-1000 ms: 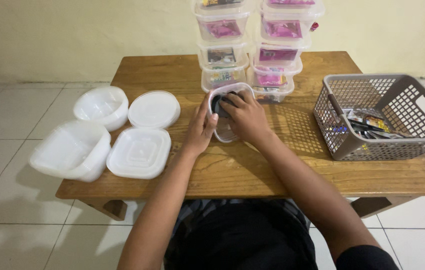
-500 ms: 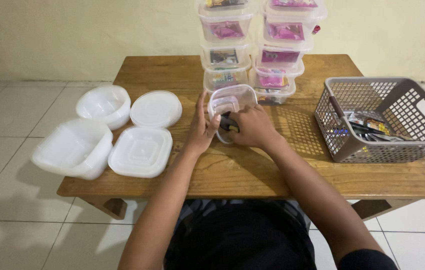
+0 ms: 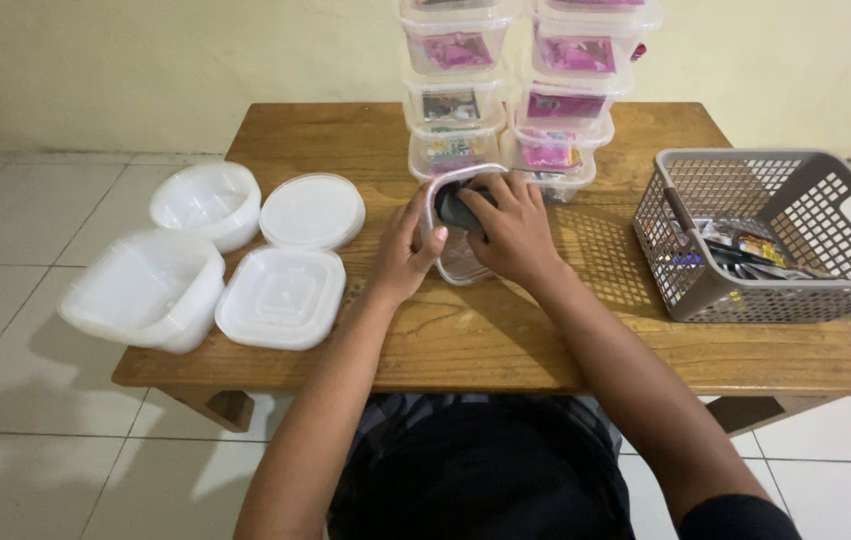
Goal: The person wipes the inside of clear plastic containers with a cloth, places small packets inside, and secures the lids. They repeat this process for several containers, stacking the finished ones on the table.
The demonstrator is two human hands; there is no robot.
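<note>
Two hands work at one clear tub [image 3: 457, 262] near the middle of the wooden counter [image 3: 505, 345]. The left hand [image 3: 407, 255] cups the tub's left wall, its fingers [image 3: 413, 212] loosely spread along the side and the thumb hooked over the rim. The right hand [image 3: 515, 235] lies over the tub's mouth, its fingers [image 3: 495, 197] curled and pinching a dark packet [image 3: 453, 210] just inside the rim. The tub is tipped towards the person, its base on the counter.

To the left sit a square lid [image 3: 280, 298] and, overhanging the counter's edge, a stack of square tubs [image 3: 143, 290]. Behind them are a round lid [image 3: 312, 210] and a round bowl [image 3: 206, 203]. At the right stands a grey basket [image 3: 775, 290] holding loose sachets [image 3: 740, 252]. Farthest back, just behind the hands, rise two stacks of lidded tubs [image 3: 525, 90] with pink and dark packets inside.
</note>
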